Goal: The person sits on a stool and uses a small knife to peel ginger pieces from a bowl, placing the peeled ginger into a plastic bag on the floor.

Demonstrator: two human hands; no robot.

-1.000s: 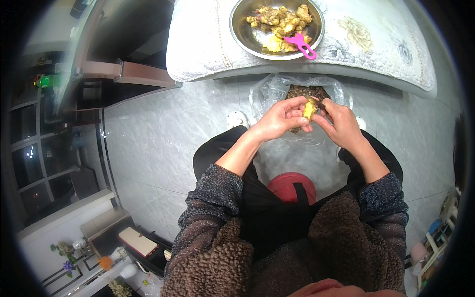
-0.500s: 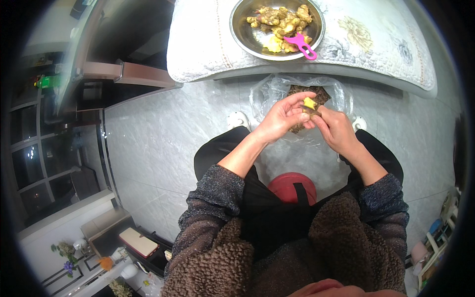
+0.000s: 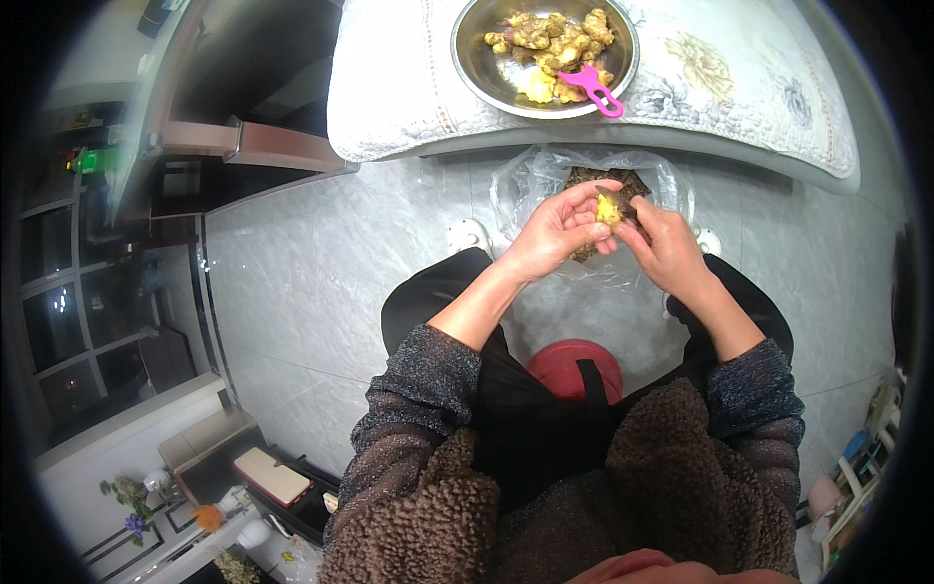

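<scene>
A piece of ginger (image 3: pixel 608 210), its yellow flesh bared, sits pinched between the thumb and fingers of my left hand (image 3: pixel 557 232). Against it lies the dark blade of a small knife (image 3: pixel 617 198), whose grip is mostly hidden inside my closed right hand (image 3: pixel 670 250). Both hands meet above a clear plastic bag (image 3: pixel 521 187) that holds brown scraps (image 3: pixel 632 183). Beyond them a steel bowl (image 3: pixel 471 80) contains several knobbly ginger roots (image 3: pixel 550 37) and a pink peeler (image 3: pixel 592 88) leaning on its near rim.
The bowl stands on a table with a pale quilted, flower-patterned cover (image 3: pixel 389 97). A red round stool or bucket (image 3: pixel 574 368) is between my legs on the grey tiled floor (image 3: pixel 292 263). Shelving (image 3: pixel 866 462) rises at the lower right, and a dark cabinet (image 3: pixel 209 477) at the lower left.
The knife blade has shifted up from the ginger's near side to its upper side, and my right hand has turned slightly. More yellow flesh shows. My left hand has hardly moved.
</scene>
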